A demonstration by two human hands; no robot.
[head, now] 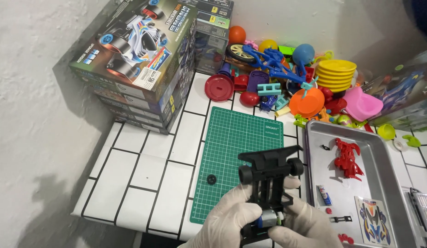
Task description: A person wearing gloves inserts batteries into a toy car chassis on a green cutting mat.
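I hold a black toy car chassis (268, 177) with two black wheels and a small silver motor above the near edge of a green cutting mat (231, 147). My left hand (227, 220), in a white glove, grips the chassis from the left. My right hand (300, 222), also gloved, grips it from the right and below. A small black gear-like part (211, 179) lies on the mat to the left of the chassis.
A metal tray (383, 170) at right holds a red plastic body part (347, 158), a small battery (324, 194), a sticker sheet (374, 220) and small bits. Stacked toy car boxes (140, 59) stand at back left. A pile of colourful plastic toys (296, 78) fills the back. The table has white tiles (144, 160).
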